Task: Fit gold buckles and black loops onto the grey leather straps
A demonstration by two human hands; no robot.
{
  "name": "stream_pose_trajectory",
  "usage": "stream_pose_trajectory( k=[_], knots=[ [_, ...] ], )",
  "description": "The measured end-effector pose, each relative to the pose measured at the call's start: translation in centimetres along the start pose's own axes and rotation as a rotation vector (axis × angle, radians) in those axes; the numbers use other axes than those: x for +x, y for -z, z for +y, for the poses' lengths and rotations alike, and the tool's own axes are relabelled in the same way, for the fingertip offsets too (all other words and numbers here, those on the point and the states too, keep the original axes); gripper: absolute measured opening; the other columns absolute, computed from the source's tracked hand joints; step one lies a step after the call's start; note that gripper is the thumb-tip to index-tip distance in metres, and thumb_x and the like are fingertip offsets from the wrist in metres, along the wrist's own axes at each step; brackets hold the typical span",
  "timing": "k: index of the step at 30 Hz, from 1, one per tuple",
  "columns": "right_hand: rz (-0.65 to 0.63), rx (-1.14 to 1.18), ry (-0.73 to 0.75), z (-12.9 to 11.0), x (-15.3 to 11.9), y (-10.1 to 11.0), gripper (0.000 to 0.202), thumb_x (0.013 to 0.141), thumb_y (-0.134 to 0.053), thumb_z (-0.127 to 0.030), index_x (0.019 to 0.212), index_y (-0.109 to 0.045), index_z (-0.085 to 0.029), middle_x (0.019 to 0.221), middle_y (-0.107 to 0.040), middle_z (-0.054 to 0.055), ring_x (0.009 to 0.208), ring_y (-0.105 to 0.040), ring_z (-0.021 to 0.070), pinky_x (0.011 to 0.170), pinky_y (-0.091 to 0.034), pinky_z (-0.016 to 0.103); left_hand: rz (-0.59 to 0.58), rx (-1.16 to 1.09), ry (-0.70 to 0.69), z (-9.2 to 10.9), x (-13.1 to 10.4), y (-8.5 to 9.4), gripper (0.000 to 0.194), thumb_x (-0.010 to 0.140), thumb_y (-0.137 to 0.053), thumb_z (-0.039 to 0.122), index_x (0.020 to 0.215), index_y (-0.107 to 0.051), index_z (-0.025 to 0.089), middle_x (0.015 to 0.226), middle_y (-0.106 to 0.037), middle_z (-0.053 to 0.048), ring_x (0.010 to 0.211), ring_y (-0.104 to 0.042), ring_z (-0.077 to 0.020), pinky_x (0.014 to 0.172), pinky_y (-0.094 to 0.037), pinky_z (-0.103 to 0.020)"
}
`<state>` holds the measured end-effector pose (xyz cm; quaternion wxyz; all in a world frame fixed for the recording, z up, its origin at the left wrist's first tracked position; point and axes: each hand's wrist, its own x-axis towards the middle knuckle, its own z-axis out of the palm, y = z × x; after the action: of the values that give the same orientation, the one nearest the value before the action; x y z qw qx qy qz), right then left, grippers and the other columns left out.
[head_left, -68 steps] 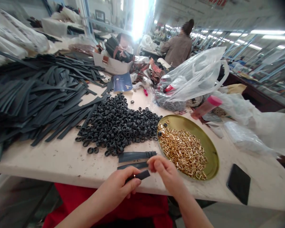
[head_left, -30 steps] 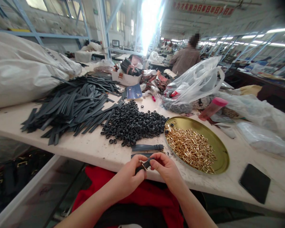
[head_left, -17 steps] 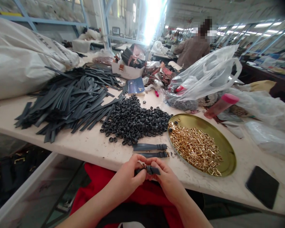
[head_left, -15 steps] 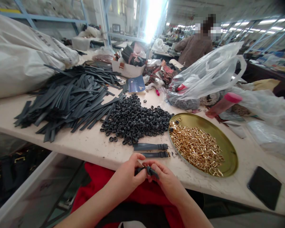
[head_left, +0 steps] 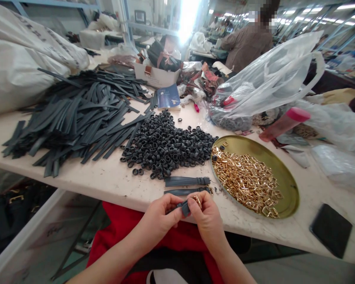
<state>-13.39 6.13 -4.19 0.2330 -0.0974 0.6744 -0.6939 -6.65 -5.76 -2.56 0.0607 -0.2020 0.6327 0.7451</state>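
My left hand (head_left: 161,216) is closed on a short dark grey strap (head_left: 185,208), its thumb and fingers pinching it near the table's front edge. At the strap's other end my right hand (head_left: 208,215) is closed too, with a gold buckle (head_left: 197,201) showing between thumb and forefinger. The fingers hide part of the strap. Just beyond my hands, two buckled straps (head_left: 185,181) lie side by side on the table. Further back is a heap of small black strap loops (head_left: 168,146). A round gold-coloured tray (head_left: 288,193) to the right holds many gold buckles (head_left: 248,179).
Loose dark strips (head_left: 77,114) are piled at the left, by a large white sack (head_left: 23,63). Clear plastic bags (head_left: 263,83), a pink-capped container (head_left: 284,124) and a blue booklet (head_left: 168,97) stand behind. A black phone (head_left: 331,230) lies at right. Someone (head_left: 248,41) stands further off.
My right hand has turned and shifted slightly up and right, bringing the gold buckle into clear sight. The strap between my hands is turned differently. The head view has tilted down a little.
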Motion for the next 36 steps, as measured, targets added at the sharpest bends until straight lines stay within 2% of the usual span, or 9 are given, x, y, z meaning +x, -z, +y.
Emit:
stream_pose_trajectory(
  k=[3,5,7,13,19,21,27,31,36],
  knots=[
    [0.029,-0.164,0.019,0.3,0.2,0.2,0.019,0.076,-0.055,-0.036,0.08,-0.043,-0.022,0.067,-0.048,-0.004,0.055,-0.046,0.0105,0.052,-0.042,0.023,-0.019,-0.049,-0.005,-0.1,0.0,0.0,0.031,0.072,-0.058,0.037,0.089,-0.055,0.011,0.069,-0.058,0.0,0.052,-0.045,-0.0074,0.049,-0.037,-0.02],
    [-0.029,-0.249,0.031,0.4,0.3,0.6,0.018,0.079,-0.052,-0.035,0.09,-0.046,-0.022,0.066,-0.049,-0.004,0.055,-0.047,0.0105,0.05,-0.04,0.022,-0.026,-0.045,0.016,0.1,-0.2,0.1,0.03,0.072,-0.057,0.036,0.089,-0.055,0.011,0.069,-0.059,0.0,0.053,-0.046,-0.0078,0.051,-0.037,-0.021],
    [-0.117,-0.292,0.022,0.4,0.5,1.0,0.018,0.081,-0.048,-0.037,0.087,-0.05,-0.02,0.061,-0.047,-0.005,0.052,-0.044,0.0094,0.047,-0.036,0.021,-0.022,-0.042,0.053,0.3,-0.4,0.1,0.031,0.07,-0.059,0.036,0.088,-0.056,0.011,0.068,-0.059,-0.001,0.054,-0.047,-0.0084,0.052,-0.038,-0.021],
    [-0.364,0.005,-0.233,0.4,0.2,2.3,0.027,0.074,-0.059,-0.042,0.078,-0.044,-0.021,0.051,-0.046,-0.009,0.043,-0.04,0.0068,0.043,-0.029,0.019,-0.087,-0.107,0.138,0.9,-1.1,0.1,0.032,0.068,-0.062,0.037,0.084,-0.055,0.01,0.069,-0.061,-0.002,0.055,-0.05,-0.0086,0.056,-0.039,-0.023],
    [-0.434,0.128,-0.329,0.2,-1.2,2.5,0.026,0.077,-0.055,-0.042,0.079,-0.041,-0.021,0.054,-0.054,-0.006,0.042,-0.042,0.0072,0.043,-0.03,0.019,-0.141,-0.127,0.138,1.2,-2.0,-0.5,0.031,0.066,-0.065,0.037,0.079,-0.056,0.01,0.07,-0.062,-0.003,0.058,-0.053,-0.0098,0.058,-0.041,-0.023],
    [-0.414,-0.003,-0.265,-0.1,-1.6,2.5,0.022,0.077,-0.053,-0.04,0.078,-0.042,-0.021,0.053,-0.052,-0.006,0.043,-0.041,0.0079,0.044,-0.03,0.02,-0.14,-0.146,0.15,1.0,-2.3,-0.6,0.031,0.066,-0.065,0.036,0.08,-0.057,0.01,0.071,-0.062,-0.003,0.058,-0.053,-0.0094,0.059,-0.041,-0.023],
    [-0.454,-0.586,0.203,-1.2,-3.2,3.5,0.005,0.077,-0.051,-0.022,0.073,-0.051,-0.02,0.063,-0.052,-0.003,0.056,-0.044,0.0109,0.053,-0.032,0.023,-0.202,-0.133,0.215,-0.3,-2.9,-0.5,0.035,0.062,-0.069,0.035,0.083,-0.057,0.011,0.068,-0.062,-0.001,0.054,-0.055,-0.0097,0.056,-0.042,-0.023],
    [-0.525,-0.606,0.17,-1.1,-4.1,4.0,0.003,0.076,-0.051,-0.019,0.074,-0.05,-0.02,0.062,-0.049,-0.004,0.055,-0.042,0.0103,0.05,-0.03,0.021,-0.284,-0.034,0.225,-0.3,-3.4,-0.6,0.029,0.065,-0.065,0.031,0.084,-0.056,0.011,0.07,-0.063,-0.002,0.055,-0.056,-0.01,0.053,-0.04,-0.021],
    [-0.546,-0.639,0.175,-0.4,-4.4,4.0,0.003,0.077,-0.049,-0.018,0.076,-0.05,-0.021,0.066,-0.052,-0.003,0.059,-0.045,0.0114,0.053,-0.031,0.022,-0.35,0.117,0.16,0.5,-4.2,-0.6,0.027,0.071,-0.054,0.02,0.098,-0.057,0.013,0.075,-0.064,-0.001,0.067,-0.058,-0.0122,0.061,-0.041,-0.022]
  ],
)
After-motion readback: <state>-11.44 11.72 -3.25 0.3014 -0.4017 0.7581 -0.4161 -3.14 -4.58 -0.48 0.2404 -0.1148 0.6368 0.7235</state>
